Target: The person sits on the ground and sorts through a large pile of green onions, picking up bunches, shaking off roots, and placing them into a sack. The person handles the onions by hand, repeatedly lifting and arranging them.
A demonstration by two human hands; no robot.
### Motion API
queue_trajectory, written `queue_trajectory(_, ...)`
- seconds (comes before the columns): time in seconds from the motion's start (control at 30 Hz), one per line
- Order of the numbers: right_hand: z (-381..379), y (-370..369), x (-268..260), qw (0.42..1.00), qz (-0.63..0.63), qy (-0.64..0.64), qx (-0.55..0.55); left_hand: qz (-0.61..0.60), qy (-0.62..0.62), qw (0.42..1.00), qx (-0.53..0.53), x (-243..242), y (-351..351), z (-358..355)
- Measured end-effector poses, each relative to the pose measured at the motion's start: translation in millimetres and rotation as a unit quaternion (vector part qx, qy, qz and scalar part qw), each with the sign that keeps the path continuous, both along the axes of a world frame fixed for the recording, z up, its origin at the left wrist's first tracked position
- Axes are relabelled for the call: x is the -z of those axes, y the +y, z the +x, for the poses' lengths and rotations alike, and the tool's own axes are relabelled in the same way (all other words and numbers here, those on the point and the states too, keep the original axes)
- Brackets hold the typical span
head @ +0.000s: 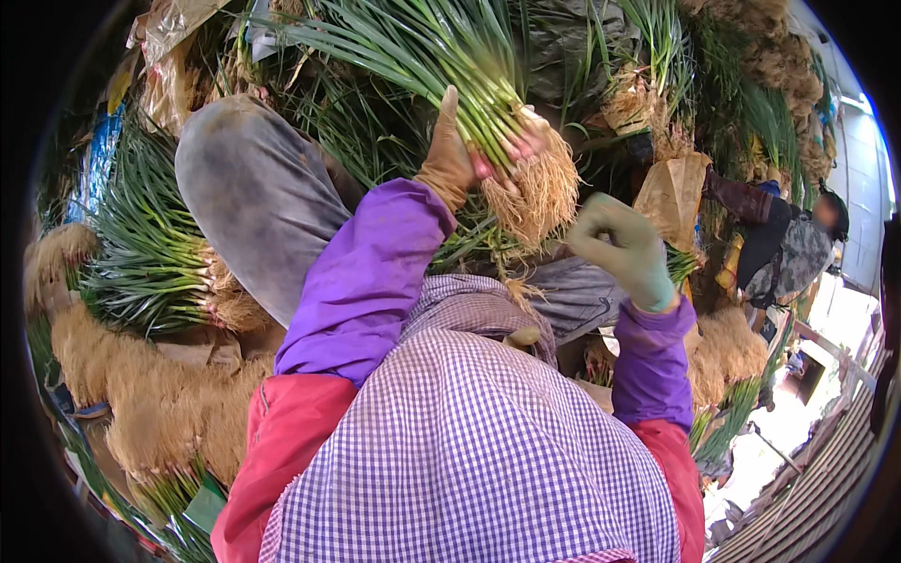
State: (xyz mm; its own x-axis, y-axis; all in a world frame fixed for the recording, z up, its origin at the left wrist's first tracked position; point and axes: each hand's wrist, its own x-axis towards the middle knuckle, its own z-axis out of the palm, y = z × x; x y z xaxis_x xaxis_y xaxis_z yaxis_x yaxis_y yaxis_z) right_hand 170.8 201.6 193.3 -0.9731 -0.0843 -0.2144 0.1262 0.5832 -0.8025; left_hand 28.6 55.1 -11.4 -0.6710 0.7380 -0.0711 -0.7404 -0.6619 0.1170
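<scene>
My left hand (450, 158), in a tan glove, grips a bunch of green onions (486, 123) near its base, thumb up along the stalks. The green leaves point to the upper left; the pinkish bulbs and long pale roots (538, 190) hang towards the lower right. Just right of these roots is my right hand (612, 243), in a light green glove with its fingers curled; no object shows in it. A few loose onion stalks and roots (524, 285) lie below the bunch, over my lap.
A pile of green onions (162, 260) lies left of my knee, with a long row of root ends (169, 394) below it. More bunches (654, 77) stand at the upper right, near brown wrapping (672, 186). A person (788, 246) is at work at the far right.
</scene>
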Motion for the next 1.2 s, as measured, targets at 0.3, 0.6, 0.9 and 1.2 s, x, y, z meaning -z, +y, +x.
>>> queue_trajectory(0.3,-26,23,31,0.931,0.255,0.26,0.03,-0.042,-0.01,0.999,-0.013,-11,6,1)
queue_trajectory(0.6,-61,5,49,0.801,0.511,0.192,-0.247,-0.059,-0.056,0.994,-0.076,-61,-1,4)
queue_trajectory(0.9,-23,-62,104,0.874,0.4,0.275,-0.032,-0.157,-0.097,0.982,0.033,-33,-13,3)
queue_trajectory(1.2,-56,47,134,0.946,0.021,-0.059,0.319,-0.22,0.02,0.968,0.12,-17,-30,-6)
